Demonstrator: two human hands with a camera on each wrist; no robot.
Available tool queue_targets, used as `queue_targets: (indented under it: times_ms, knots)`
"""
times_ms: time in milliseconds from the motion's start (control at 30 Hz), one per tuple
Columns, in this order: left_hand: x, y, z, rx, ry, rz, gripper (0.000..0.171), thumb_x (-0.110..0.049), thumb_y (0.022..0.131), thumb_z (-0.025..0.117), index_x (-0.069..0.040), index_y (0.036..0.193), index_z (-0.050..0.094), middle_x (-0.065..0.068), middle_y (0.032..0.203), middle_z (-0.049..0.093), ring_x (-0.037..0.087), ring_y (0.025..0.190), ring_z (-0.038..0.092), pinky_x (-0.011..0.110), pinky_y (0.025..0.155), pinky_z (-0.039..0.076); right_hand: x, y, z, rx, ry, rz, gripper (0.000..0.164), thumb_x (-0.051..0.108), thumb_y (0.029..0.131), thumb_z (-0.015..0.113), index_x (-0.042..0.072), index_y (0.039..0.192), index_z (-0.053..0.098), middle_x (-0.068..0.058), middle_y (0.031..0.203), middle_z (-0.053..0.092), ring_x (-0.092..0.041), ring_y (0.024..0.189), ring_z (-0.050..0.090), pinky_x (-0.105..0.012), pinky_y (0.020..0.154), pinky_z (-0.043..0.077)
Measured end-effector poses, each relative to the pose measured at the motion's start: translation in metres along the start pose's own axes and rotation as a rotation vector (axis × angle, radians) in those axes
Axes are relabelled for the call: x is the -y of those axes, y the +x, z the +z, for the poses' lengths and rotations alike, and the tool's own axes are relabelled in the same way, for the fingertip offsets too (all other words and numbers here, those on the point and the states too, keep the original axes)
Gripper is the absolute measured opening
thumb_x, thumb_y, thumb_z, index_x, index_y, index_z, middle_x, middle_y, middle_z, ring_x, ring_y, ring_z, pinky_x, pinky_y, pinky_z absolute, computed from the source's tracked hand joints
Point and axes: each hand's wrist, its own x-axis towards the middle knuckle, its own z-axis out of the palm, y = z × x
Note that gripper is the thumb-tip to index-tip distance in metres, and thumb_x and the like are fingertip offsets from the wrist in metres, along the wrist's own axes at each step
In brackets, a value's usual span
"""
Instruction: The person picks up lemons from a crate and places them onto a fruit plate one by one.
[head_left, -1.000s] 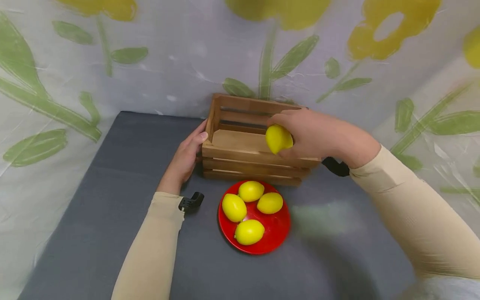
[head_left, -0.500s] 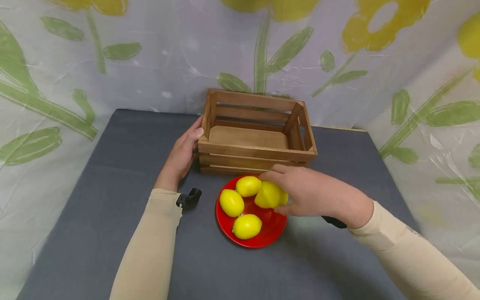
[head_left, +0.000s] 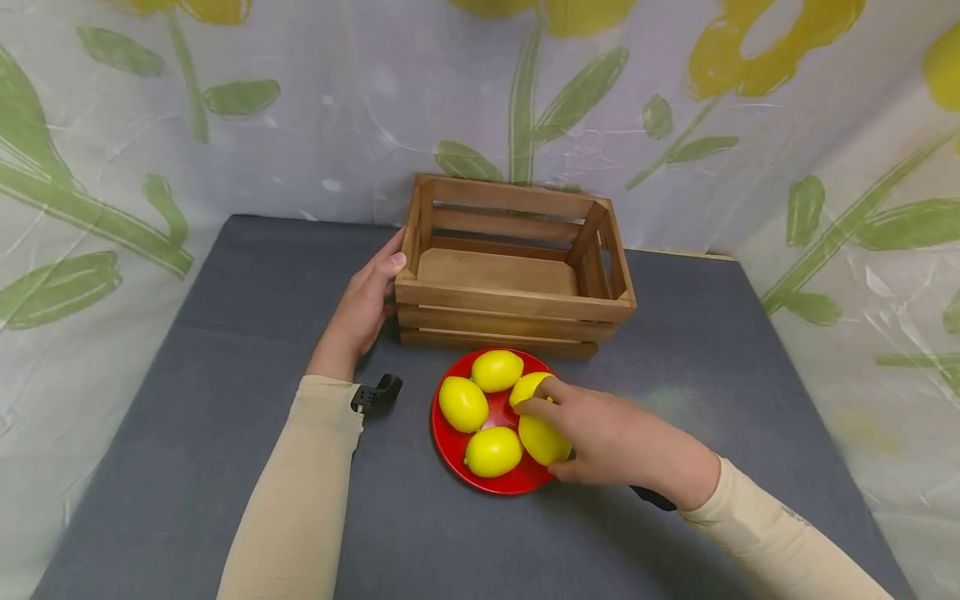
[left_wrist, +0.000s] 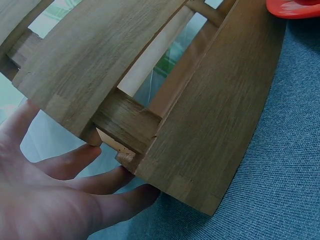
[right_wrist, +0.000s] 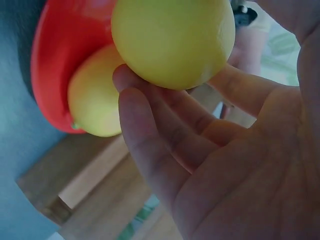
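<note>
My right hand (head_left: 611,433) holds a yellow lemon (head_left: 542,440) between thumb and fingers, at the right side of a red plate (head_left: 442,442). In the right wrist view, the held lemon (right_wrist: 172,42) sits against my fingertips; whether it touches the plate cannot be told. Several other lemons lie on the plate, among them a lemon (head_left: 493,452) at the front and a lemon (head_left: 497,371) at the back. My left hand (head_left: 356,312) grips the left end of a slatted wooden crate (head_left: 517,302), thumb on its rim. Its fingers (left_wrist: 82,162) touch the end's outer side in the left wrist view.
The crate stands right behind the plate, and its visible floor is bare wood. Both are on a dark grey-blue table (head_left: 247,358). A flower-patterned plastic sheet (head_left: 337,108) hangs behind and at both sides.
My right hand has brought the lemon from over the crate down to the plate, then toward the plate's front right. The left hand stays at the crate.
</note>
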Motion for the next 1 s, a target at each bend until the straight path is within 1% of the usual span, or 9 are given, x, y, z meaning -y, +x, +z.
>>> queue_targets:
  times_ms: [100, 300, 433, 567, 667, 867, 1000]
  knots:
    - [0.0, 0.0, 0.001, -0.002, 0.002, 0.002, 0.06, -0.054, 0.107, 0.047, -0.053, 0.166, 0.035, 0.002, 0.179, 0.028, 0.048, 0.155, 0.04, 0.075, 0.122, 0.028, -0.002, -0.001, 0.007, -0.023, 0.007, -0.022, 0.071, 0.029, 0.085, 0.093, 0.017, 0.148, 0.063, -0.002, 0.131, 0.056, -0.015, 0.091, 0.06, -0.033, 0.084, 0.057]
    - [0.001, 0.001, 0.001, -0.003, 0.001, 0.002, 0.061, -0.054, 0.106, 0.046, -0.053, 0.166, 0.034, 0.004, 0.178, 0.03, 0.045, 0.153, 0.043, 0.075, 0.122, 0.027, -0.005, -0.002, 0.015, -0.066, 0.019, -0.036, 0.069, 0.024, 0.085, 0.093, 0.016, 0.147, 0.064, -0.004, 0.13, 0.052, -0.017, 0.09, 0.059, -0.032, 0.083, 0.057]
    - [0.0, 0.0, 0.002, -0.008, -0.006, 0.0, 0.062, -0.054, 0.106, 0.047, -0.052, 0.166, 0.034, 0.005, 0.178, 0.029, 0.045, 0.151, 0.044, 0.075, 0.123, 0.026, -0.005, -0.002, 0.019, -0.082, 0.023, -0.03, 0.069, 0.023, 0.084, 0.094, 0.016, 0.147, 0.065, -0.005, 0.129, 0.05, -0.018, 0.09, 0.059, -0.03, 0.081, 0.056]
    - [0.0, 0.0, 0.003, -0.017, -0.01, -0.001, 0.063, -0.054, 0.106, 0.046, -0.051, 0.167, 0.033, 0.007, 0.179, 0.029, 0.046, 0.152, 0.043, 0.074, 0.123, 0.027, -0.006, -0.002, 0.022, -0.091, 0.02, -0.019, 0.069, 0.022, 0.083, 0.094, 0.016, 0.146, 0.066, -0.004, 0.126, 0.048, -0.018, 0.09, 0.058, -0.029, 0.079, 0.054]
    - [0.0, -0.001, 0.003, -0.02, -0.007, -0.003, 0.062, -0.053, 0.106, 0.046, -0.052, 0.167, 0.033, 0.005, 0.179, 0.028, 0.046, 0.151, 0.044, 0.073, 0.123, 0.028, -0.007, -0.002, 0.025, -0.094, 0.017, -0.015, 0.069, 0.021, 0.083, 0.094, 0.016, 0.146, 0.066, -0.004, 0.126, 0.047, -0.018, 0.091, 0.057, -0.028, 0.078, 0.054]
    - [-0.001, -0.001, 0.003, -0.013, -0.006, 0.002, 0.062, -0.052, 0.106, 0.046, -0.051, 0.167, 0.033, 0.003, 0.18, 0.027, 0.046, 0.152, 0.043, 0.073, 0.123, 0.025, -0.01, -0.001, 0.032, -0.118, 0.026, -0.019, 0.071, 0.02, 0.083, 0.094, 0.016, 0.147, 0.064, -0.005, 0.126, 0.046, -0.018, 0.092, 0.056, -0.027, 0.078, 0.053]
    - [-0.001, -0.003, 0.003, -0.018, 0.003, -0.008, 0.062, -0.052, 0.106, 0.044, -0.051, 0.168, 0.032, 0.002, 0.18, 0.027, 0.044, 0.148, 0.046, 0.069, 0.121, 0.029, -0.011, -0.002, 0.035, -0.141, 0.025, -0.029, 0.071, 0.021, 0.084, 0.093, 0.016, 0.149, 0.063, -0.005, 0.125, 0.046, -0.018, 0.092, 0.055, -0.025, 0.076, 0.052]
